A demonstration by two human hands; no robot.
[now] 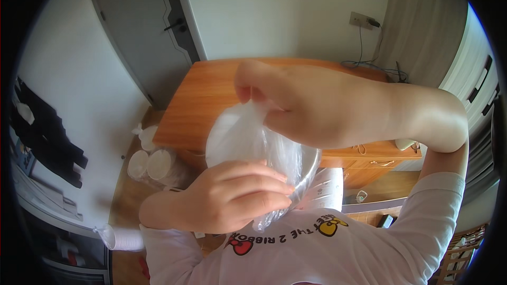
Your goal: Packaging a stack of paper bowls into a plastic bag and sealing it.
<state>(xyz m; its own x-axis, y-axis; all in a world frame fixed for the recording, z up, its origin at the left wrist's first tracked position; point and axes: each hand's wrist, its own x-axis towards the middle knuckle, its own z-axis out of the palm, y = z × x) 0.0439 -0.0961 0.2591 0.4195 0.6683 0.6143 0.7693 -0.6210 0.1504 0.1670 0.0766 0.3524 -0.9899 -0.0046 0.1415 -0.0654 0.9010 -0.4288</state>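
Note:
A clear plastic bag (259, 134) is held up close to my chest, crinkled and bunched, with a white round container (217, 142) showing through or behind it. My right hand (301, 103) reaches across from the right and pinches the gathered upper end of the bag between thumb and fingers. Lower down, my left hand (240, 195) lies curled over the bag's near side, its fingers pressed together on the film. The bag's lower end hangs out below the left fingers. How many white pieces are inside cannot be made out.
Beyond my hands stands an orange-brown wooden desk (185, 95) with a drawer (380, 164). Bagged white round containers (158, 164) sit on the floor at its left, and another bagged white stack (124, 237) lies nearer. A cable (364, 63) trails on the desk's back right.

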